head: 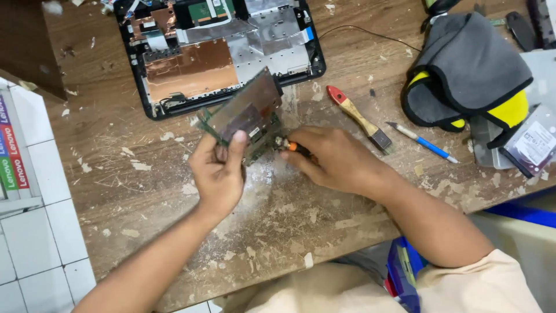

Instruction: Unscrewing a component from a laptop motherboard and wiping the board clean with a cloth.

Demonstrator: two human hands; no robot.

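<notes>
While the left hand (pixel 219 174) grips a green circuit board (pixel 246 113) by its lower edge, thumb pressed on the near face and fingers curled behind it, the board stands tilted above the worn wooden table (pixel 278 226), its upper corner overlapping the rim of the opened laptop shell (pixel 191 64). The right hand (pixel 330 159) is closed around a small screwdriver with an orange collar (pixel 291 147), whose metal tip meets the board's lower right edge, just beside the left thumb. Both hands hover near the middle of the table, over a patch where the veneer is scraped pale. The laptop shell lies farther back, its inside showing copper and silver foil panels. To the right of the right hand, a brush with a red and wooden handle (pixel 356 116) lies slantwise on the table, and just past it a blue pen (pixel 425 143) lies at a similar slant. Farther right sits a grey and yellow cloth pouch (pixel 466 69), and at the right edge a hard drive (pixel 530 145) rests partly under it. White tiles (pixel 40 232) show at the left, beyond the table's edge.
</notes>
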